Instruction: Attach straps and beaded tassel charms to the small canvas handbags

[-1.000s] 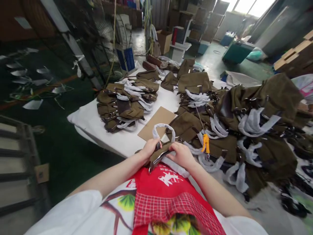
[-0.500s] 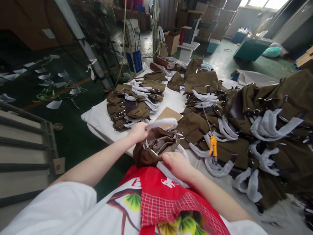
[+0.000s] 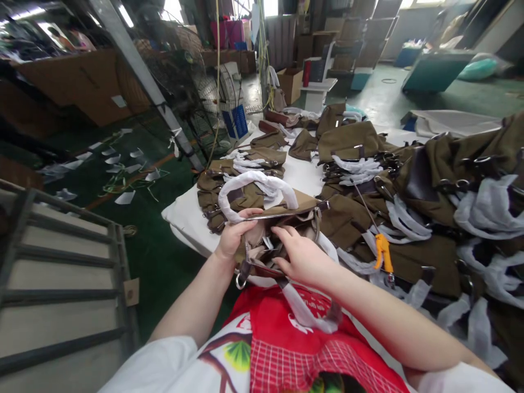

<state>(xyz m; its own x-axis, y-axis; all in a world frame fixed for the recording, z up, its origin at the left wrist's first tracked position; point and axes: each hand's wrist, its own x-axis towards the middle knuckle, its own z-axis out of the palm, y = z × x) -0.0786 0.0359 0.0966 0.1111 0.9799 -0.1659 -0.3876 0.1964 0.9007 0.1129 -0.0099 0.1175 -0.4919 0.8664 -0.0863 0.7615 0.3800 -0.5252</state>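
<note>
The left hand (image 3: 233, 238) grips the olive canvas bag's (image 3: 282, 210) open zipped rim; the right hand (image 3: 302, 256), fingers curled, seemingly reaches inside, above the white table (image 3: 186, 215).

Left hand (image 3: 233, 237) on, right hand (image 3: 305, 256) in bag (image 3: 286, 209)

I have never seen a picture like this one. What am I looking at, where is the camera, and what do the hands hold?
There is no machine here: a person works with two bare hands. The camera sits on the person's head and looks forward and down, so you see their own arms and a red apron. The left hand grips the rim of an olive-brown bag beside its open zipper. The right hand has its fingers inside the opening. The bag's handle is wrapped in white. On the white table lie stacks of similar bags, with a small orange object among them.
</note>
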